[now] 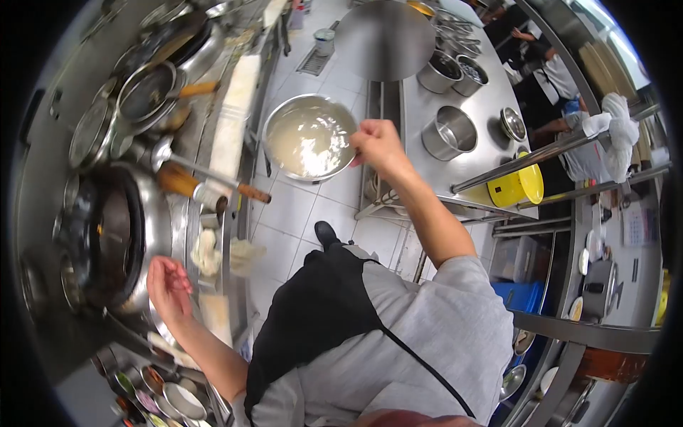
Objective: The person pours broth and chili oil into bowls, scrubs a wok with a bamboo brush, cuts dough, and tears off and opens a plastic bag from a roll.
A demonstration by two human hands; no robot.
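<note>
1. Above the white tiled floor (284, 210), ahead of the wearer, a round metal bowl (279, 168) hangs in the air between the cooking range and the steel table (418, 181). Cloudy, pale liquid (302, 132) sits inside, bright with reflections.

2. At the bowl's right edge, the right hand (378, 146) has hold of the rim, fingers closed on it and the arm reaching forward.

3. Over on the range side, the left hand (169, 288) is partly open, fingers loosely bent, with nothing seen in its grasp. It is near the large dark wok (135, 235); whether it touches anything there, I cannot tell.

4. Along the range, a long ladle (203, 170) lies with its wooden handle end pointing toward the aisle. Beyond it is a folded white cloth (235, 117); nearer the wearer is a crumpled pale cloth (206, 252).

5. On the steel table, a pot (434, 146) stands near two others with dark contents, and a yellow container (516, 186) is by the near edge.

6. Below the camera, a black apron (313, 320) covers part of a grey shirt (434, 313).
</note>
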